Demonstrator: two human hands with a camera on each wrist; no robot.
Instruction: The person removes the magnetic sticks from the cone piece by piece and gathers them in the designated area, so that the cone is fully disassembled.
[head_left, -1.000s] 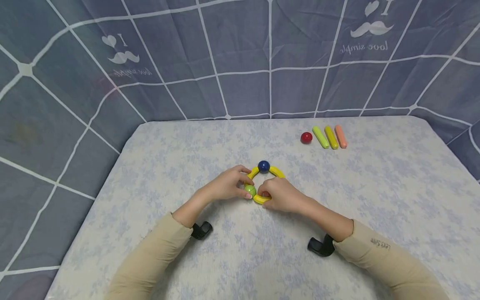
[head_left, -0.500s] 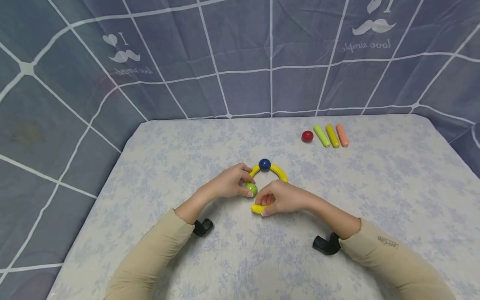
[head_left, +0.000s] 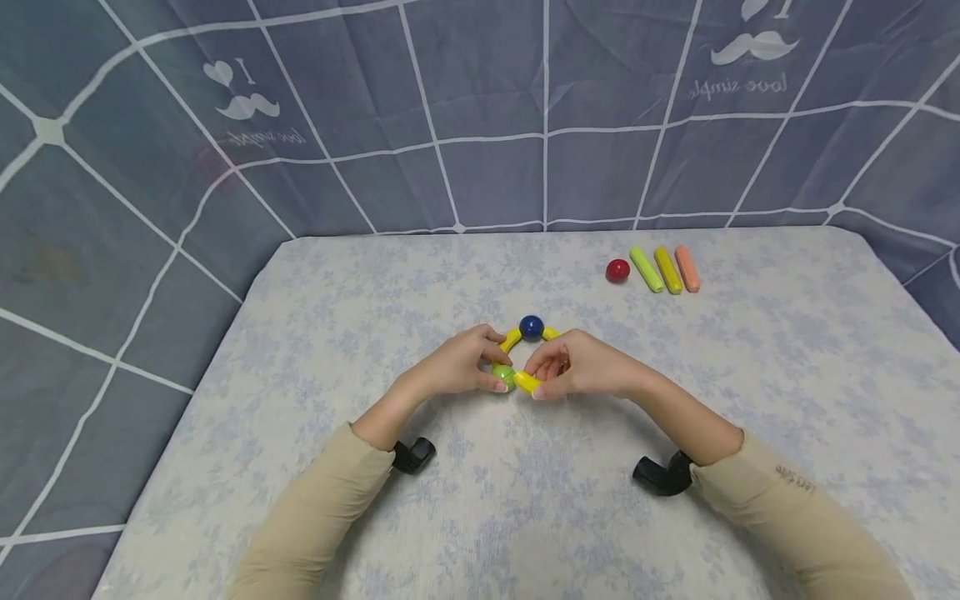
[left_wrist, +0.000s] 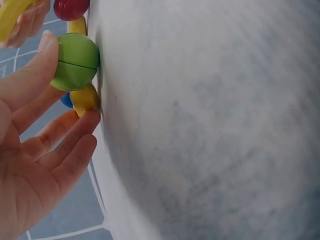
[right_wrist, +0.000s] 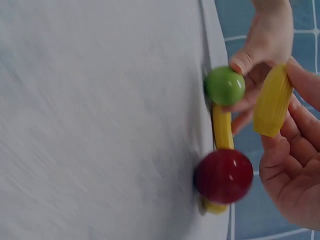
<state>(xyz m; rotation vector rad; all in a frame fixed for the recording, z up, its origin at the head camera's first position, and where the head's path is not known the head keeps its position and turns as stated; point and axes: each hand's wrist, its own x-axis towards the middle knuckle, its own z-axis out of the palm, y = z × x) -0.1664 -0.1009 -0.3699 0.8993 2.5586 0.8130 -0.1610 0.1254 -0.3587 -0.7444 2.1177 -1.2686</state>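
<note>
In the head view, the left hand (head_left: 455, 367) is near the middle of the table (head_left: 315, 333) and holds the green ball (head_left: 502, 377) between thumb and fingers. The right hand (head_left: 581, 365) is just to the right of it and pinches a loose yellow curved piece (head_left: 527, 382), whose end is very close to the green ball; I cannot tell if they touch. Behind the hands, a dark blue ball (head_left: 531, 327) sits between two more yellow curved pieces, one going toward each hand. Far to the right on the table lie a red ball (head_left: 617, 270), a green stick (head_left: 645, 269), a yellow stick (head_left: 667, 270) and an orange stick (head_left: 687, 268), side by side, well apart from the hands.

In the left wrist view, the thumb presses on the green ball (left_wrist: 76, 61) and the fingers (left_wrist: 75, 131) touch the yellow piece (left_wrist: 85, 98) joined to the ball, which rests on the table.

In the right wrist view, the right hand (right_wrist: 292, 165) grips the loose yellow curved piece (right_wrist: 272, 99) with its fingers curled around it, just beside the green ball (right_wrist: 225, 85). Here a red ball (right_wrist: 224, 176) is also seen, at the other end of the joined yellow piece (right_wrist: 222, 127)
</note>
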